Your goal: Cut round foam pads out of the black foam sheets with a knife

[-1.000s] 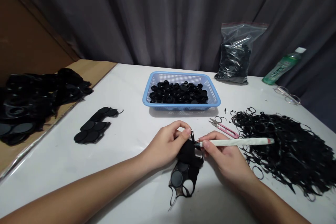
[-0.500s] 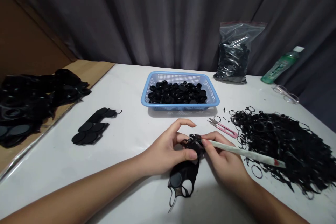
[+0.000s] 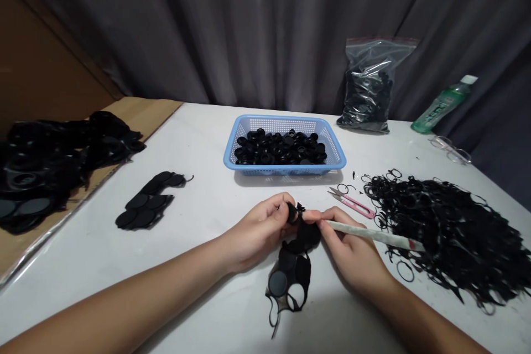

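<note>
A grey curtain (image 3: 265, 27) hangs far beyond both hands, and the white worktop (image 3: 199, 138) spreads out beneath them. Well ahead of the hands sits a blue plastic basket (image 3: 284, 120) full of black discs (image 3: 277, 149). Farther ahead and to the right stand a zip bag of black pieces (image 3: 367, 88) and a green bottle (image 3: 442, 105). Off to the left of the left hand, a heap of black cut sheets (image 3: 53, 166) lies on cardboard (image 3: 157, 110), and a shorter black strip with round discs (image 3: 147, 204) lies nearer. To the right of the right hand spreads a tangle of thin black offcuts (image 3: 448, 232), with pink-handled thread snips (image 3: 352, 206) just ahead of that hand.

The black foam piece (image 3: 290, 282) hangs from between the hands, its lower end resting on the worktop just below them. The left hand (image 3: 257, 227) pinches its gathered top between thumb and fingers. The right hand (image 3: 348, 243) grips a pale paper-wrapped stick (image 3: 373, 232) like a pen, its tip at the foam. The piece looks light, soft and floppy; its thin strands seem easily torn, so the solid disc area looks the safer hold.
</note>
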